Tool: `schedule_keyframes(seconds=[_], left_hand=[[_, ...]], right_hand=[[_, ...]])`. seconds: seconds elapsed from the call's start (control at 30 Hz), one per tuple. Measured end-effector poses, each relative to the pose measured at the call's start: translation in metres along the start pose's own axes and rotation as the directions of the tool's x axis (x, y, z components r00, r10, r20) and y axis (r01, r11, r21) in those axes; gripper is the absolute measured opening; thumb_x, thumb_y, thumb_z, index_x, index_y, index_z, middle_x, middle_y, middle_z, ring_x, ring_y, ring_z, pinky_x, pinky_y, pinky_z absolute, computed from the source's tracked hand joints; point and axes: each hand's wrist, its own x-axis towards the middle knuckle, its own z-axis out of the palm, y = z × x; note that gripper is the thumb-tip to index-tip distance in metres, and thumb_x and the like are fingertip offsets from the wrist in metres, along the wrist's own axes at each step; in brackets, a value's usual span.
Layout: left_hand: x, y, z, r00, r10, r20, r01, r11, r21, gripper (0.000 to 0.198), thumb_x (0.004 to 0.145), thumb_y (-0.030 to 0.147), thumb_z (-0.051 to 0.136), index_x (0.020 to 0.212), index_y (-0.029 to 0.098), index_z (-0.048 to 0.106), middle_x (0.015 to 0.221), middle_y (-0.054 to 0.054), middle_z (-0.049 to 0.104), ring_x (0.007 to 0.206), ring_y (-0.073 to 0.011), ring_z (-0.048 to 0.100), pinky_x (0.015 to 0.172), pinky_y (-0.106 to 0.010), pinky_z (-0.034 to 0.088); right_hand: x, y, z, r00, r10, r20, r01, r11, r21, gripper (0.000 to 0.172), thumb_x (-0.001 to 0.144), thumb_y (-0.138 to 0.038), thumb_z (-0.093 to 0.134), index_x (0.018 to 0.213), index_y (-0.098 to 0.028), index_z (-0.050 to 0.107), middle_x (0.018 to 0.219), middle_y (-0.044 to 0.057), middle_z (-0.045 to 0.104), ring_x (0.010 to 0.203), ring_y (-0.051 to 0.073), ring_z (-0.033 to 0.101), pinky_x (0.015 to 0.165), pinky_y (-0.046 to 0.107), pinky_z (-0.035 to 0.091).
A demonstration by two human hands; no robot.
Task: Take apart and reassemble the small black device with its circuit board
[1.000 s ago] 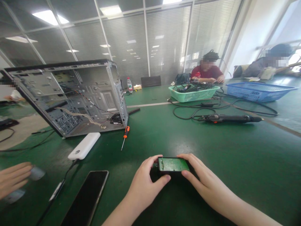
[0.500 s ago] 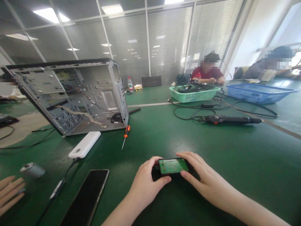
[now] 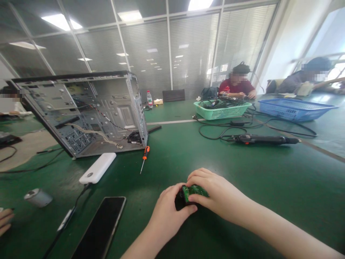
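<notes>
A small green circuit board point(image 3: 194, 190) on a black block sits low on the green table point(image 3: 264, 180) in front of me. My left hand point(image 3: 167, 212) grips its left end, thumb pressed along the near side. My right hand point(image 3: 212, 194) lies over its right part, fingers curled across the top and covering most of the board. Both hands hold the piece just above or on the table; which one I cannot tell.
An open grey computer case point(image 3: 88, 115) stands at the back left, with an orange-handled screwdriver point(image 3: 143, 158), a white power bank point(image 3: 97, 168) and a black phone point(image 3: 101, 226) nearer. A black electric screwdriver point(image 3: 265, 139), green basket point(image 3: 221, 109) and blue basket point(image 3: 296, 108) lie right. Another person's fingers point(image 3: 4, 221) and a grey cylinder point(image 3: 37, 197) are at the left edge.
My right hand has slid left over the board and now covers most of it. The other person's hand at the left has drawn back, leaving the grey cylinder on the table.
</notes>
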Motion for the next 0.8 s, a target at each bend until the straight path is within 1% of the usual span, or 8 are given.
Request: schedule_keyframes(seconds=[0.1, 0.2, 0.37, 0.43, 0.53, 0.63, 0.7, 0.8], left_hand=[[-0.001, 0.001, 0.000, 1.000, 0.006, 0.008, -0.006, 0.999, 0.044, 0.045, 0.065, 0.024, 0.075, 0.108, 0.024, 0.063, 0.113, -0.004, 0.065, 0.107, -0.0261, 0.055, 0.094, -0.038, 0.040], [0.000, 0.000, -0.001, 0.999, 0.039, 0.008, -0.040, 0.996, 0.075, 0.041, 0.064, 0.023, 0.075, 0.104, 0.024, 0.064, 0.111, -0.004, 0.065, 0.106, -0.0264, 0.055, 0.094, -0.039, 0.039], [0.001, -0.002, -0.002, 0.997, 0.077, 0.002, -0.077, 0.989, 0.127, 0.035, 0.066, 0.025, 0.074, 0.099, 0.023, 0.063, 0.105, -0.005, 0.064, 0.104, -0.0266, 0.054, 0.092, -0.041, 0.040], [0.001, -0.003, -0.003, 0.997, 0.077, 0.005, -0.077, 0.988, 0.135, 0.034, 0.066, 0.026, 0.074, 0.099, 0.023, 0.063, 0.106, -0.005, 0.063, 0.105, -0.0269, 0.053, 0.093, -0.042, 0.039], [0.000, -0.003, -0.003, 0.997, 0.072, 0.010, -0.073, 0.988, 0.134, 0.035, 0.066, 0.027, 0.075, 0.099, 0.024, 0.062, 0.108, -0.005, 0.062, 0.106, -0.0273, 0.051, 0.094, -0.042, 0.038], [0.000, -0.003, -0.003, 0.998, 0.063, 0.012, -0.064, 0.989, 0.129, 0.037, 0.067, 0.028, 0.075, 0.101, 0.024, 0.061, 0.109, -0.005, 0.062, 0.107, -0.0274, 0.051, 0.094, -0.042, 0.038], [0.000, -0.002, -0.003, 0.998, 0.060, 0.015, -0.062, 0.989, 0.131, 0.036, 0.068, 0.028, 0.074, 0.101, 0.023, 0.061, 0.108, -0.004, 0.062, 0.107, -0.0272, 0.051, 0.094, -0.041, 0.037], [0.000, -0.001, -0.004, 0.998, 0.055, 0.025, -0.058, 0.988, 0.146, 0.034, 0.068, 0.028, 0.073, 0.099, 0.024, 0.061, 0.107, -0.004, 0.062, 0.106, -0.0272, 0.051, 0.093, -0.040, 0.037]], right_hand=[[-0.001, 0.004, 0.003, 1.000, -0.001, -0.002, 0.002, 0.999, 0.054, 0.018, 0.079, -0.016, 0.070, 0.094, -0.017, 0.061, 0.099, 0.002, 0.059, 0.097, 0.020, 0.051, 0.085, 0.033, 0.042], [-0.004, 0.007, 0.011, 1.000, 0.006, -0.015, -0.004, 0.995, 0.100, 0.018, 0.080, -0.013, 0.068, 0.095, -0.017, 0.059, 0.098, 0.001, 0.059, 0.096, 0.018, 0.051, 0.084, 0.031, 0.042], [-0.007, 0.009, 0.019, 0.999, -0.020, -0.032, 0.023, 0.995, 0.100, 0.019, 0.085, -0.012, 0.060, 0.103, -0.015, 0.054, 0.103, 0.004, 0.058, 0.098, 0.019, 0.052, 0.084, 0.031, 0.042], [-0.007, 0.007, 0.017, 0.999, -0.033, -0.020, 0.035, 0.997, 0.074, 0.017, 0.088, -0.014, 0.055, 0.105, -0.015, 0.053, 0.103, 0.005, 0.058, 0.098, 0.020, 0.053, 0.083, 0.033, 0.042], [-0.009, 0.003, 0.012, 1.000, -0.021, 0.002, 0.021, 0.999, 0.040, 0.014, 0.091, -0.017, 0.049, 0.105, -0.015, 0.051, 0.100, 0.006, 0.060, 0.093, 0.021, 0.056, 0.077, 0.033, 0.043], [-0.010, 0.001, 0.006, 1.000, -0.007, -0.031, 0.008, 0.999, 0.041, 0.016, 0.092, -0.021, 0.045, 0.107, -0.015, 0.050, 0.101, 0.007, 0.060, 0.092, 0.022, 0.057, 0.077, 0.034, 0.043], [-0.010, 0.002, 0.003, 0.996, 0.023, -0.085, -0.014, 0.995, 0.101, 0.019, 0.092, -0.025, 0.042, 0.108, -0.017, 0.049, 0.103, 0.007, 0.059, 0.094, 0.022, 0.056, 0.080, 0.034, 0.042], [-0.007, 0.005, 0.000, 0.974, 0.126, -0.190, -0.064, 0.952, 0.300, 0.024, 0.091, -0.034, 0.041, 0.106, -0.018, 0.050, 0.102, 0.006, 0.059, 0.094, 0.020, 0.056, 0.082, 0.034, 0.043]])
